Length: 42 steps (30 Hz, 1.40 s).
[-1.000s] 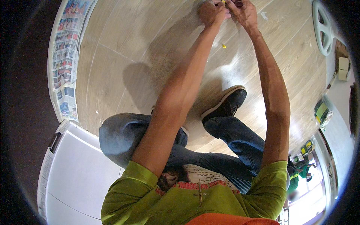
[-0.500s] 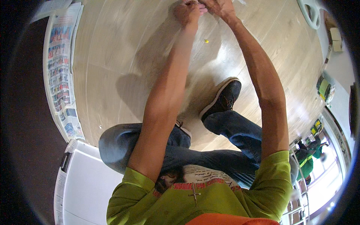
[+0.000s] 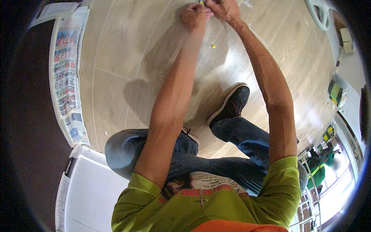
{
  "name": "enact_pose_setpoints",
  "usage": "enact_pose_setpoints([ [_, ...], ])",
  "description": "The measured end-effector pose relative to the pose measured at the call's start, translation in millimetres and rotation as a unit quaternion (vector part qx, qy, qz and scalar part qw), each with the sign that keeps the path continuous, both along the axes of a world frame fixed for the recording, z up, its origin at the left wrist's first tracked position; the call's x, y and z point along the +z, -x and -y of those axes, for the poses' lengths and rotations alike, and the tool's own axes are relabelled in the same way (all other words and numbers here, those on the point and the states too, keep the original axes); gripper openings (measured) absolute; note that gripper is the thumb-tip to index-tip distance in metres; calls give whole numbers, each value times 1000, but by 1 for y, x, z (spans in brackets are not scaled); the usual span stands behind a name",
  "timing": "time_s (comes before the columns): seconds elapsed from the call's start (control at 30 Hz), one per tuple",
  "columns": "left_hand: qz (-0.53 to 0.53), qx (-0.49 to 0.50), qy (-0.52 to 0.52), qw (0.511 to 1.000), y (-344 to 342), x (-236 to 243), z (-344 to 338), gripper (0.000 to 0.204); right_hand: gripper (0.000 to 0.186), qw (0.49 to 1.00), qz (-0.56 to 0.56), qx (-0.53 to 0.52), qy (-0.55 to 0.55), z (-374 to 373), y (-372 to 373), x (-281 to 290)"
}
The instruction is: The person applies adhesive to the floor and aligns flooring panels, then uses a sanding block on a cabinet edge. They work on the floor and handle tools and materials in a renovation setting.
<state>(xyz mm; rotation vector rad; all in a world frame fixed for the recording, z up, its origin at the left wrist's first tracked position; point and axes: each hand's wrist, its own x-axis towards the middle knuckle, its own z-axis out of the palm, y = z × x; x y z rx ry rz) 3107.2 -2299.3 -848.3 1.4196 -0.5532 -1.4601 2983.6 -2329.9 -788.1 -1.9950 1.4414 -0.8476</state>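
Both my arms stretch out to the far edge of the view, low over a wood-look plank floor (image 3: 112, 46). My left hand (image 3: 194, 16) is closed, its fingers curled near the right hand. Close beside it my right hand (image 3: 226, 11) is also closed, fingertips pinched together. A small yellow piece (image 3: 201, 2) shows between the two sets of fingers, cut off by the top edge. What exactly each hand grips is hidden. Nearer to me, another small yellow piece (image 3: 213, 46) lies on the floor between my forearms.
My dark shoe (image 3: 232, 103) rests between my arms. Newspaper sheets (image 3: 65, 65) line a ledge at the left, above a white panel (image 3: 92, 193). A pale green ring-shaped thing (image 3: 320, 15) lies far right. Near a bright opening at right, a person in green (image 3: 317, 172) is beside a white metal frame (image 3: 309, 208).
The view has shifted slightly, bringing my hands a little lower in it. The yellow piece between my fingers has come into sight. The one on the floor stays put.
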Motion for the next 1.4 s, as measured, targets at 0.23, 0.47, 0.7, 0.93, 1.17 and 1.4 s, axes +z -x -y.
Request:
enact_pose_setpoints([
  [0.23,90,-36,-11,995,0,2,8,25,36,1000,-10,-15,-21,0,3,-2],
  [0.47,101,-53,-31,993,0,0,10,28,31,999,14,-24,-33,1,4,-7],
  [0.7,18,22,30,999,14,0,7,20,30,998,-9,-31,-51,2,8,-10],
  [0.93,175,-17,-9,984,6,5,11,30,32,998,-33,-25,-43,4,7,-15],
  [1.17,264,-87,14,960,2,20,9,23,32,998,-24,-52,-6,-2,0,-12],
  [1.4,-60,71,37,995,12,13,-3,21,28,995,-64,-70,-20,0,-1,-10],
])
